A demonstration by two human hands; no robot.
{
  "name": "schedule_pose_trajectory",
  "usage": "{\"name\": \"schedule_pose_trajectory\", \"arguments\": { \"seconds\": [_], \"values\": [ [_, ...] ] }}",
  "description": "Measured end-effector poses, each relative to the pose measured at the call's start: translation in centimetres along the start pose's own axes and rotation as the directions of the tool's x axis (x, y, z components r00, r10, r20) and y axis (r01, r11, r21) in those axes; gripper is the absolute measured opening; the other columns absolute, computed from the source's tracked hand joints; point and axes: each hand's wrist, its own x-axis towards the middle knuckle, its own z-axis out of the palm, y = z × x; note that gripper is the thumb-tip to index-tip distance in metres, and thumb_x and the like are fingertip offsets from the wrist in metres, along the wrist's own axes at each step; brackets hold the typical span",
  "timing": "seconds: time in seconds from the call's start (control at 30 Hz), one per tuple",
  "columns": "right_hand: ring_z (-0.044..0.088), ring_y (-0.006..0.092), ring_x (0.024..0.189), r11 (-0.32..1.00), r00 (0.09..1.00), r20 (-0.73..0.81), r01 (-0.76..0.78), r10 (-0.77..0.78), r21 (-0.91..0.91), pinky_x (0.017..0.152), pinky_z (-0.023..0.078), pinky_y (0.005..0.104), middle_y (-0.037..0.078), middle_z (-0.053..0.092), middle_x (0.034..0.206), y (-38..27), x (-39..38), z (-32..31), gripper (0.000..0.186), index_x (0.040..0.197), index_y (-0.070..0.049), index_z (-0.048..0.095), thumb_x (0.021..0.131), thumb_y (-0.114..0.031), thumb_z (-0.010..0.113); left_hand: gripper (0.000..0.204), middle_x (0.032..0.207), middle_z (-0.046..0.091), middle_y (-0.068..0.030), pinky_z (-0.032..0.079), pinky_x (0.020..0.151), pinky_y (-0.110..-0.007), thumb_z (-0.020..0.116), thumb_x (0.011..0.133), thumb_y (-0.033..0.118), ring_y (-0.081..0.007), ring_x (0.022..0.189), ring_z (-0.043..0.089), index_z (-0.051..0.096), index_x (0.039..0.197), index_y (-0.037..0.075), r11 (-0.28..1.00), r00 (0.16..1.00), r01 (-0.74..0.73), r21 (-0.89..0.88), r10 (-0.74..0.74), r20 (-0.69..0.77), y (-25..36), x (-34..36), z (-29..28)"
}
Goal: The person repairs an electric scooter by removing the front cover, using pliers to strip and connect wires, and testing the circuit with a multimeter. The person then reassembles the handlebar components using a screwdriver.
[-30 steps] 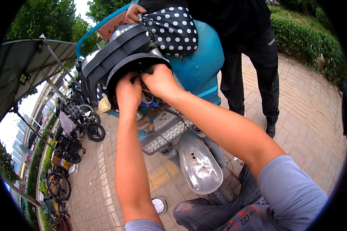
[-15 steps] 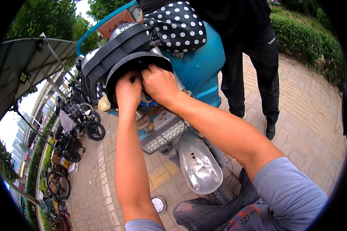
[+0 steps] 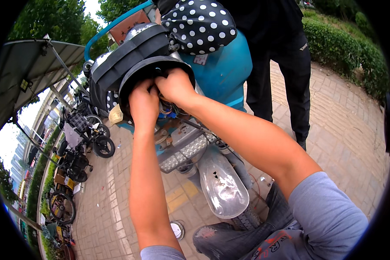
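Both my hands reach into the round black headlight housing (image 3: pixel 125 89) at the front of a teal three-wheeler or scooter (image 3: pixel 229 69). My left hand (image 3: pixel 144 105) is at the housing's left side, its fingers curled inward and their tips lost in the dark hollow. Close beside it, my right hand (image 3: pixel 176 86) is closed, thumb and fingers pinched together deep inside. Whatever they grip is hidden. Coloured wires (image 3: pixel 165 108) hang below my right hand. Under the housing sits a clear LED light bar (image 3: pixel 190 151), above a transparent front mudguard (image 3: pixel 224 190).
A black polka-dot cover (image 3: pixel 199 28) drapes over the handlebar. Behind the vehicle stands a person in black trousers (image 3: pixel 290 86). Wheelchairs and bikes (image 3: pixel 97 134) line the left, near a canopy (image 3: pixel 39 69). My bent knee (image 3: pixel 216 238) is close to the front wheel (image 3: pixel 247 220).
My right hand has risen a little within the housing, and more of the wires shows beneath it. The polka-dot cover bulges further right. The left hand has barely shifted.
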Motion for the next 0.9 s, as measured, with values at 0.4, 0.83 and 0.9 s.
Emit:
{"name": "schedule_pose_trajectory", "arguments": {
  "seconds": [0.4,0.83,0.9],
  "values": [
    [0.068,0.0342,0.071,0.816,0.921,0.140,0.387,-0.363,-0.429,0.060,0.055,0.0416,0.019,0.062,0.072,-0.6,-2.1,-2.1,0.011,0.085,0.000,0.060,0.078,-0.009,0.056,0.018,0.094,0.065,-0.0194,0.048,0.078,-0.041,0.061,0.081,0.010,-0.0380,0.088,0.062,0.069,0.095,0.003,1.000,1.000,0.020,-0.012,-0.020,0.007,-0.1,-0.3,-0.2],
    [0.065,0.0338,0.060,0.480,0.697,0.247,0.666,-0.673,-0.571,0.052,0.054,0.0412,0.015,0.061,0.073,1.1,-0.9,-1.9,0.010,0.074,-0.004,0.058,0.074,-0.013,0.063,0.018,0.094,0.065,-0.0205,0.048,0.080,-0.041,0.060,0.081,0.010,-0.0390,0.089,0.061,0.068,0.095,0.001,0.999,1.000,0.012,-0.045,-0.011,0.019,0.1,-0.2,-0.2],
    [0.064,0.0341,0.059,0.480,0.706,0.264,0.662,-0.657,-0.575,0.052,0.054,0.0418,0.015,0.061,0.073,1.0,-0.8,-1.9,0.011,0.075,-0.004,0.058,0.075,-0.014,0.063,0.019,0.095,0.065,-0.0206,0.048,0.080,-0.041,0.059,0.081,0.010,-0.0390,0.089,0.061,0.068,0.095,0.001,0.999,1.000,0.007,-0.033,-0.006,0.024,0.0,-0.2,-0.3]
  ]
}}
